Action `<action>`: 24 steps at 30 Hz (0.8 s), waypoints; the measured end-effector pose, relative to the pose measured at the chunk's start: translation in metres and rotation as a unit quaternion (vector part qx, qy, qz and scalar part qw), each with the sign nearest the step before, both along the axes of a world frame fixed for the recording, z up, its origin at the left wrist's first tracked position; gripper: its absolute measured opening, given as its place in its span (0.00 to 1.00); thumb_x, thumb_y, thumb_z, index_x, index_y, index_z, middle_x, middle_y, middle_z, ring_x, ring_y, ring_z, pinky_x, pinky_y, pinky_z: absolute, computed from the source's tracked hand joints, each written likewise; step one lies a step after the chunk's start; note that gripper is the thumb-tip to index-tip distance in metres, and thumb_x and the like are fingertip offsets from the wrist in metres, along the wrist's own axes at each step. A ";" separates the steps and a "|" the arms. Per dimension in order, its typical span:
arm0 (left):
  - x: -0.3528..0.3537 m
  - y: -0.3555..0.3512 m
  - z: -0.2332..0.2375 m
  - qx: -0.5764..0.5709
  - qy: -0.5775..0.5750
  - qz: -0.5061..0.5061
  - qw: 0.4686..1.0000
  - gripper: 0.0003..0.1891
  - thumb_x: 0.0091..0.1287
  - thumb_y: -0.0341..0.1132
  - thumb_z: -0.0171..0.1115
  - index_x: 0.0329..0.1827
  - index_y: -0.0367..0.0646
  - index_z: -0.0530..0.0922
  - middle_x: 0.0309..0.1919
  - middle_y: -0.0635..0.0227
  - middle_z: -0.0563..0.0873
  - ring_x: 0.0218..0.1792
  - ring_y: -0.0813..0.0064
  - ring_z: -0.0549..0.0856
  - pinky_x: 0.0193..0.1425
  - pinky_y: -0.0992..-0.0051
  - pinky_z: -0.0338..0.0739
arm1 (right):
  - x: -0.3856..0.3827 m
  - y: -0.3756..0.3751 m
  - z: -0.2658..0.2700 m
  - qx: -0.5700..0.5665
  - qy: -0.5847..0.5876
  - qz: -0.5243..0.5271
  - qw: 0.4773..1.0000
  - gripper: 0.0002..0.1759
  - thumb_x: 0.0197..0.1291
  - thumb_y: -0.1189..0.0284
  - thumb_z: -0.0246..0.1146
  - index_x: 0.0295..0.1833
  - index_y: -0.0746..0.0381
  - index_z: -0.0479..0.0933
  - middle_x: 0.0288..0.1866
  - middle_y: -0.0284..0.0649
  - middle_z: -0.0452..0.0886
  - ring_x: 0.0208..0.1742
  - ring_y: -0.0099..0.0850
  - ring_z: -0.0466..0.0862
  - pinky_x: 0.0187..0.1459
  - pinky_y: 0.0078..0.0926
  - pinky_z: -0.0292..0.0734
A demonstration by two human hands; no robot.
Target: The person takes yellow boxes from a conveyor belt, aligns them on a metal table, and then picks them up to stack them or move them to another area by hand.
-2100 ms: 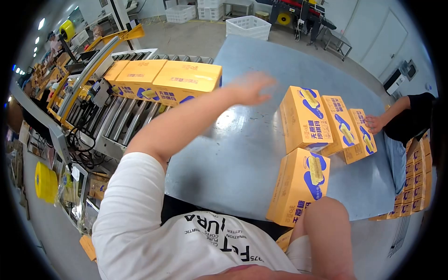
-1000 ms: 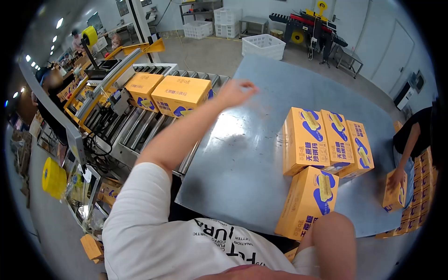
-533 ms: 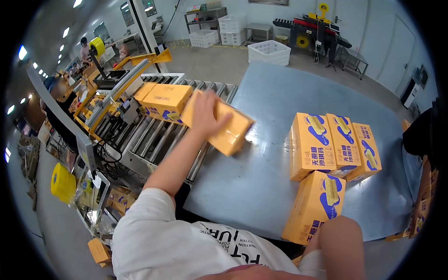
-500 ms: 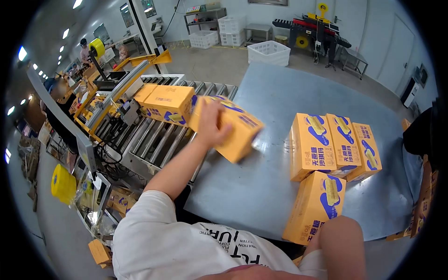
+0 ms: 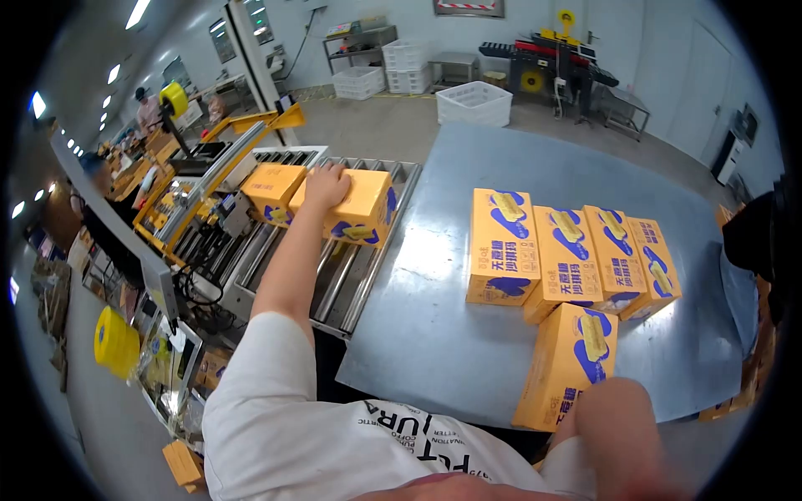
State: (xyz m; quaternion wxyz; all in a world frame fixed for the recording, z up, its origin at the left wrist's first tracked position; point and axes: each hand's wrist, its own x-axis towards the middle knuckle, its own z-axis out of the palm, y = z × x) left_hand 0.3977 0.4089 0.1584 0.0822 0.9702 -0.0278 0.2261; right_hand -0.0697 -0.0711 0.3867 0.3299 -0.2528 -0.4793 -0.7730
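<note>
My left hand [image 5: 327, 184] rests on top of an orange box [image 5: 363, 196] on the roller conveyor, its fingers curled over the top's far edge. Another orange box [image 5: 273, 185] sits just left of it, near the machine. On the metal table stand four upright orange boxes in a row, the leftmost [image 5: 505, 246] beside the others. A further box [image 5: 572, 363] stands nearer to me, tilted in view, beside my bent right arm. My right hand is hidden below the forearm and the frame edge.
The metal table [image 5: 418, 334] adjoins the roller conveyor [image 5: 347, 288]. A taping machine [image 5: 196, 196] straddles the rollers at the left. White crates [image 5: 474, 104] stand beyond the table. A co-worker [image 5: 109, 196] in dark clothing is at the far left.
My left hand has moved from a tilted box over the table edge to a box on the conveyor. One more box now stands at the left end of the table row.
</note>
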 end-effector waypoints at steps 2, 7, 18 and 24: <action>-0.061 -0.044 0.028 -0.032 -0.029 0.027 0.999 0.26 0.65 0.49 0.55 0.63 0.47 0.80 0.71 0.52 0.73 0.74 0.46 0.66 0.77 0.49 0.56 | 0.024 0.011 0.020 0.075 0.011 0.127 0.989 0.12 0.70 0.68 0.54 0.51 0.57 0.80 0.56 0.32 0.82 0.58 0.17 0.76 0.60 0.40 0.69; -0.135 -0.074 0.012 -0.226 -0.207 -0.191 0.932 0.19 0.64 0.37 0.63 0.56 0.40 0.82 0.75 0.42 0.64 0.77 0.45 0.61 0.78 0.53 0.57 | 0.108 -0.014 0.007 0.025 0.342 0.128 0.931 0.26 0.71 0.59 0.46 0.62 0.69 0.72 0.54 0.45 0.81 0.53 0.33 0.83 0.55 0.26 0.75; -0.075 -0.212 -0.098 -0.405 0.066 -0.264 0.873 0.29 0.81 0.47 0.45 0.80 0.44 0.61 0.63 0.56 0.76 0.61 0.68 0.74 0.67 0.69 0.68 | 0.228 0.077 -0.144 -0.581 0.526 -0.216 0.582 0.29 0.52 0.56 0.74 0.58 0.56 0.79 0.60 0.38 0.80 0.64 0.38 0.78 0.64 0.41 0.70; -0.110 -0.279 -0.069 -0.490 0.297 -0.442 0.690 0.29 0.78 0.41 0.52 0.80 0.49 0.60 0.67 0.61 0.75 0.65 0.66 0.75 0.68 0.69 0.72 | 0.265 0.043 -0.166 -0.513 0.647 -0.278 0.491 0.38 0.50 0.42 0.70 0.58 0.59 0.81 0.55 0.42 0.84 0.58 0.42 0.81 0.55 0.44 0.74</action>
